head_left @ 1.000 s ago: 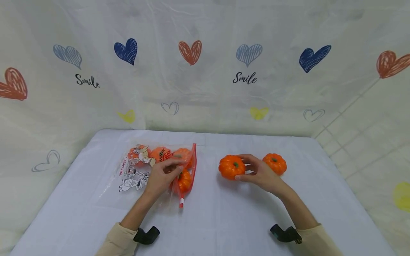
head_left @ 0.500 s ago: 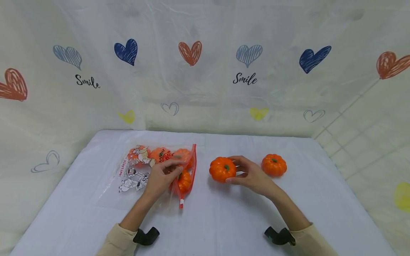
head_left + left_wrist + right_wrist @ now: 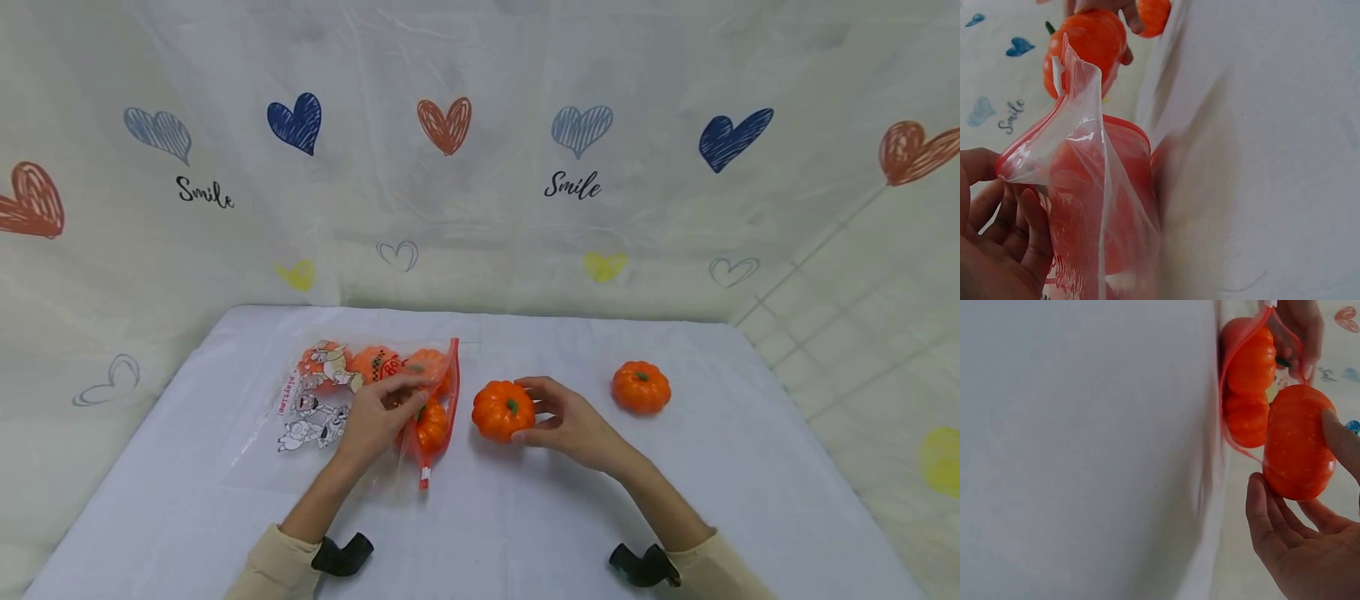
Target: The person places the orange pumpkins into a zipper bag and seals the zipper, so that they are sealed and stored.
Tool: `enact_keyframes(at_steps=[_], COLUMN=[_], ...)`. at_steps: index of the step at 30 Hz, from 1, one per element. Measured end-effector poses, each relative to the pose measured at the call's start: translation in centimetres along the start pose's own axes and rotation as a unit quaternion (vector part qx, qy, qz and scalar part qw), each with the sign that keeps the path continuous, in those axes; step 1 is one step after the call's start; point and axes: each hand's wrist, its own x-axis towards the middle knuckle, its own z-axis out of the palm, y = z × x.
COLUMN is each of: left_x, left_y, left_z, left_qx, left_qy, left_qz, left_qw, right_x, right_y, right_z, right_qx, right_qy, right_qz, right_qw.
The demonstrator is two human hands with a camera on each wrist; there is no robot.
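The right hand has its grip clamped on an orange toy pumpkin, thumb on the near side and fingers on the far side, parted only as wide as the pumpkin's body. The pumpkin is lifted off the bench, its green stem on show, just beside the mouth of a clear plastic bag. The left hand has its grip closed in a pinch on the bag's upper layer near the red zip edge, which lifts that layer so the mouth gapes toward the right hand. Inside the bag lie more pumpkins (four can be made out, three along the far side and one nearer the person), partly behind printed cartoon figures. To the right, well apart from the bag, a loose pumpkin rests on the white-covered bench. Black wrist mounts sit by the cuffs of beige sleeves. Behind hangs a pale backdrop printed with hearts and "Smile".
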Motion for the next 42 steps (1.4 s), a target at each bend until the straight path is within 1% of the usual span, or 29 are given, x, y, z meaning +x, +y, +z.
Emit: enact_keyframes(at_steps=[4,9,13,16,22,31,42], left_x=[0.0,0.0,-0.1,-0.1,-0.1,0.0,-0.1], left_y=[0.0,0.3,0.4,0.4,0.3,0.4,0.5], left_z=[0.0,-0.1,-0.2,-0.2,-0.2,-0.1,0.1], left_qx=[0.000,-0.002,0.001,0.001,0.005,0.001,-0.001], left_qy=[-0.003,0.001,0.000,0.000,-0.003,0.002,0.005], left_qz=[0.005,0.015,0.016,0.016,0.025,0.005,0.003], left_qw=[1.0000,0.9999,0.9999,0.9999,0.9997,1.0000,1.0000], right_x=[0.1,0.5,0.7,0.9,1.1,1.4,1.9], right_y=[-0.2,-0.5,-0.6,-0.6,-0.7,-1.0,-0.9], right_z=[0.6,1.3,1.6,2.0,2.6,3.4,4.1], right_qx=[0.003,0.009,0.009,0.010,0.011,0.002,-0.010], right_qy=[-0.009,-0.023,-0.030,-0.039,-0.049,-0.055,-0.054], right_qz=[-0.006,-0.014,-0.015,-0.010,-0.002,-0.006,0.001], right_qw=[0.9999,0.9996,0.9994,0.9991,0.9987,0.9985,0.9985])
